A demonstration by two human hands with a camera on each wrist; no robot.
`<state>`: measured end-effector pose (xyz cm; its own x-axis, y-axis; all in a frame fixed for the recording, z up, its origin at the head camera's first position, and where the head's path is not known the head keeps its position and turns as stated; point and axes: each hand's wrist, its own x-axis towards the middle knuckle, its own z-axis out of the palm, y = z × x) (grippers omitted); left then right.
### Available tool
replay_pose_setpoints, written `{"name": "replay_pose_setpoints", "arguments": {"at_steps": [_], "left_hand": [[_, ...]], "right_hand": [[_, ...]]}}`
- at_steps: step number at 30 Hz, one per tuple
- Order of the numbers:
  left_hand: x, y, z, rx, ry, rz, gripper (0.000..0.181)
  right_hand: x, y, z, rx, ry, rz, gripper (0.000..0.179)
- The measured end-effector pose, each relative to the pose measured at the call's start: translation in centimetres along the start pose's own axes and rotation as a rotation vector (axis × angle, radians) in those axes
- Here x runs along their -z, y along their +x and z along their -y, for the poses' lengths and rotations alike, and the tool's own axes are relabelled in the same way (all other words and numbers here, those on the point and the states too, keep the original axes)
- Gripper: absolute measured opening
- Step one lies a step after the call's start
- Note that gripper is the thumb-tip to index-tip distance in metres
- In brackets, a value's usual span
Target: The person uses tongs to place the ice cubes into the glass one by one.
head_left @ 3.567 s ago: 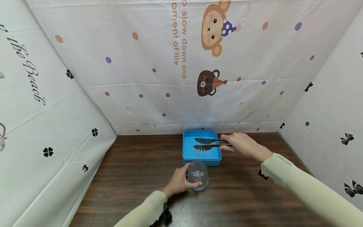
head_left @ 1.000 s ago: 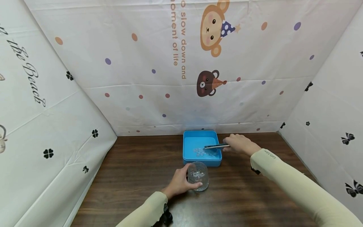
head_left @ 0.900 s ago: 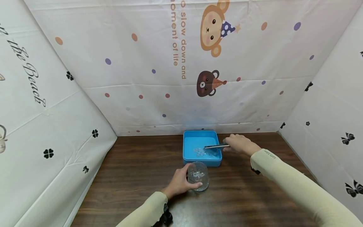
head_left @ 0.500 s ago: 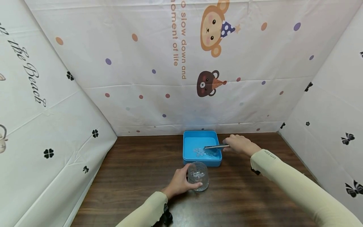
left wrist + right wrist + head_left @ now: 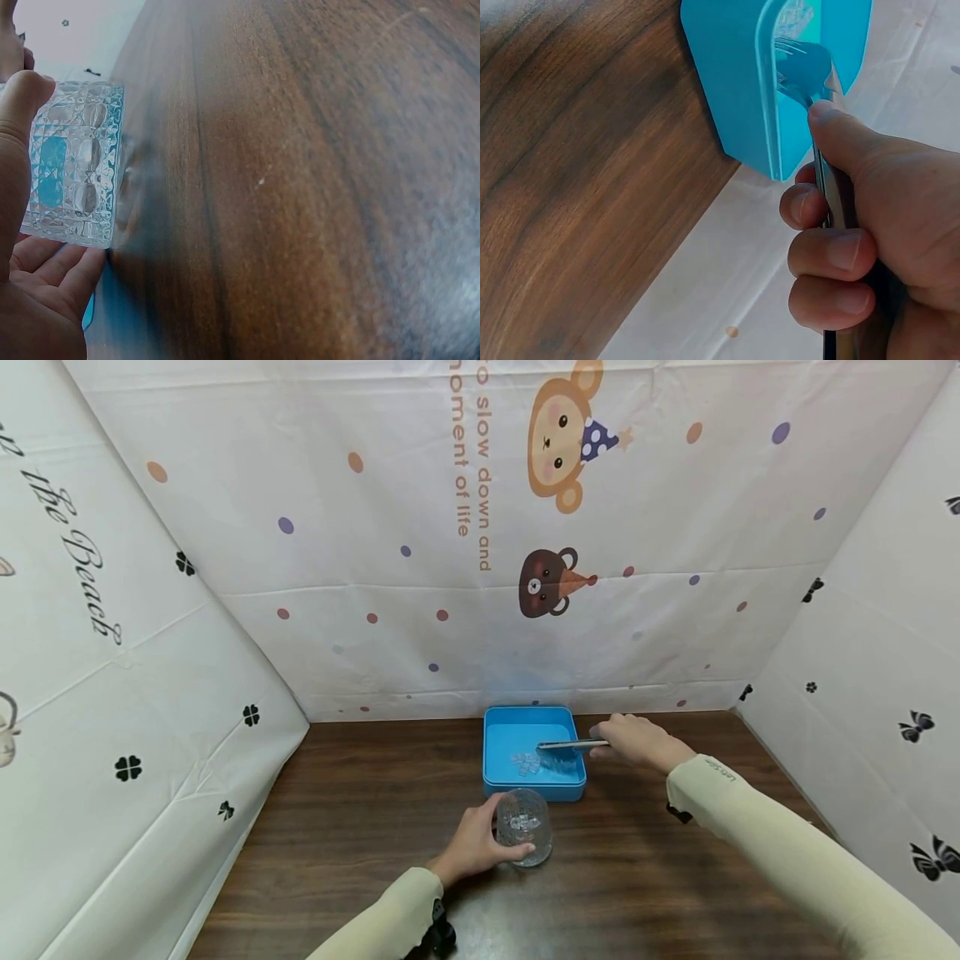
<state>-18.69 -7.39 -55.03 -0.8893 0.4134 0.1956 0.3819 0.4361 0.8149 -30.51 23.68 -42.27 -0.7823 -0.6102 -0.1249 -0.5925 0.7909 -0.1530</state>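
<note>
My left hand (image 5: 472,841) holds a clear patterned glass (image 5: 527,827) upright on the table, thumb on the near side and fingers round the far side. Small clear pieces like ice cubes lie inside it. In the left wrist view the glass (image 5: 79,165) shows cut facets. Beyond it stands a blue box (image 5: 564,793) with several clear pieces (image 5: 526,764) on its floor. My right hand (image 5: 639,745) grips metal tongs (image 5: 562,745), their ends inside the box beside the pieces. The right wrist view shows fork-like tines on the tongs (image 5: 808,69); whether they pinch a piece I cannot tell.
The dark wooden table (image 5: 375,810) reaches back to a white printed cloth (image 5: 405,635). More white cloth hangs at the left and right sides. The box stands close to the back cloth, with the glass just in front of it.
Since the oldest frame, the tongs have turned on edge, their arms drawing together, and dipped lower into the box. Over the last second they shift only slightly. The left hand and glass stay put.
</note>
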Motion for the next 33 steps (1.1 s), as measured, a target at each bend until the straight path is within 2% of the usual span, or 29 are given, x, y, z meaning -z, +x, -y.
{"name": "replay_pose_setpoints", "arguments": {"at_steps": [10, 17, 24, 29, 33], "left_hand": [[0.0, -0.2, -0.1, 0.018, 0.01, 0.002, 0.079], [-0.1, -0.3, -0.1, 0.032, 0.002, 0.007, 0.08], [-0.2, -0.4, -0.2, 0.041, -0.011, 0.009, 0.081], [-0.1, -0.3, -0.2, 0.037, -0.022, 0.006, 0.08], [-0.1, -0.2, -0.2, 0.031, -0.021, 0.005, 0.08]], "right_hand": [[0.8, -0.5, 0.4, 0.053, 0.042, -0.07, 0.017], [1.1, -0.7, 0.7, 0.024, 0.082, -0.148, 0.019], [1.6, -1.1, 1.0, 0.045, 0.107, -0.203, 0.016], [2.0, -1.4, 1.1, 0.057, 0.113, -0.237, 0.032], [2.0, -1.6, 0.9, 0.046, 0.103, -0.248, 0.036]]}}
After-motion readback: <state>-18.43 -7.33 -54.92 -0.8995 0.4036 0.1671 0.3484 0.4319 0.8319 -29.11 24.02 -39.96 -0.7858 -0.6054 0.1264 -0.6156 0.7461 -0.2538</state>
